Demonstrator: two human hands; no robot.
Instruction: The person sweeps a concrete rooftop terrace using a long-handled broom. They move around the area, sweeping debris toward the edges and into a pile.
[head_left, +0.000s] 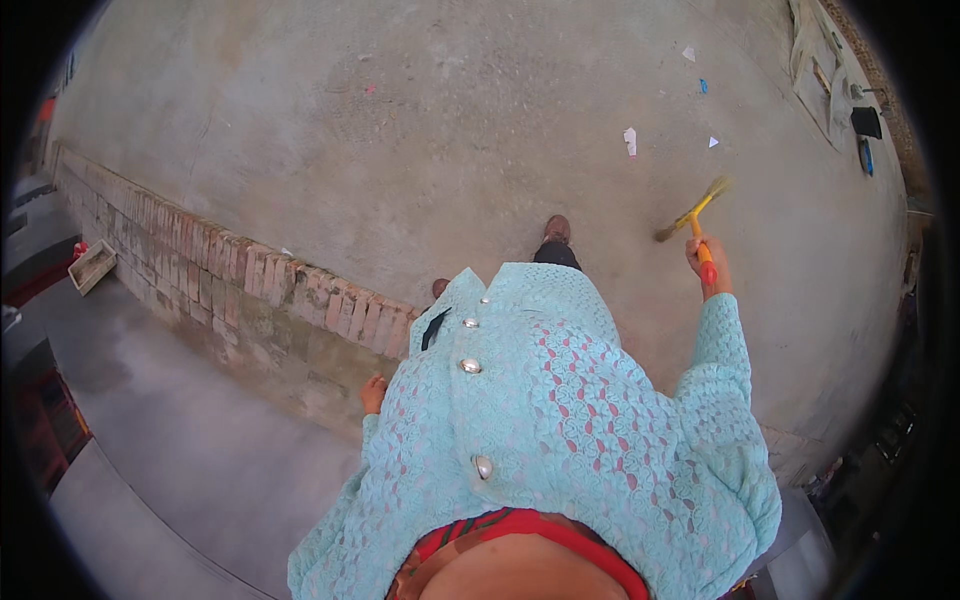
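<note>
My right hand [712, 262] is closed around the yellow handle of a broom [697, 219], whose red handle end points back toward me. The broom's wide bristle head is tilted above the concrete ground, slightly blurred at its far side. Low at my left side hangs my left hand [373, 394], beside a low brick wall. It is small in view and its fingers are mostly hidden; no held object shows there.
The low brick wall [250, 268] runs along my left, with a lower grey floor beyond it and a shallow box [92, 266] there. Scraps lie ahead, including a white piece [630, 142] and a blue bit [703, 86]. A black object [866, 122] stands at the far right.
</note>
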